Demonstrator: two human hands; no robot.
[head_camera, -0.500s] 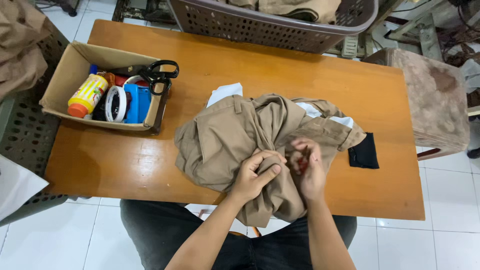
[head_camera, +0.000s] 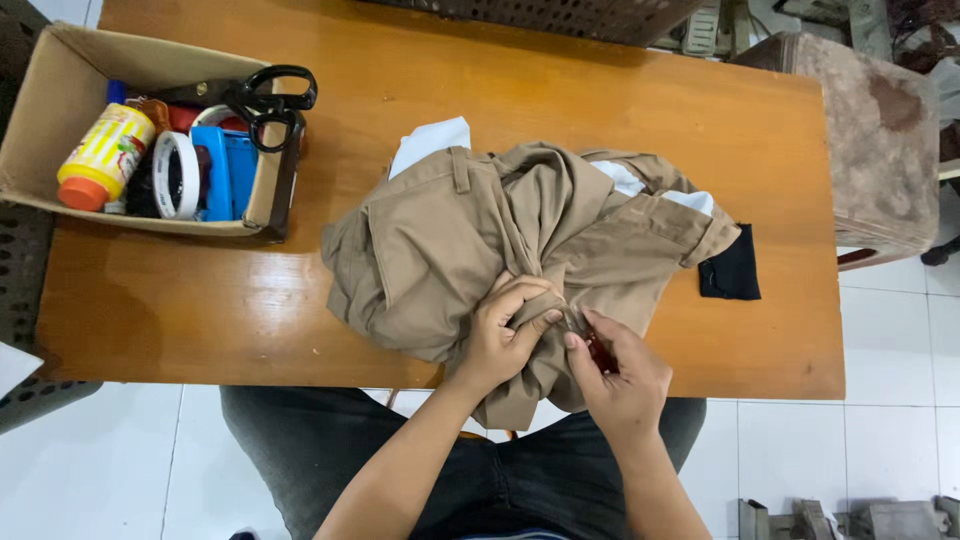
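Khaki trousers (head_camera: 470, 250) lie crumpled on the wooden table (head_camera: 420, 90), near edge draped toward the lap; left hand (head_camera: 505, 335) pinches a fold of the cloth, right hand (head_camera: 620, 375) closed on a small red tool (head_camera: 600, 352) at that fold. Beside the trousers: 1 black fabric patch (head_camera: 730, 268). Farther left, a cardboard box (head_camera: 60, 60) holds black scissors (head_camera: 265, 100), tape roll (head_camera: 178, 175) and a yellow bottle (head_camera: 105, 155).

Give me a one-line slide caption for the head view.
Both hands, left and right, work khaki trousers on a wooden table, supply box alongside.
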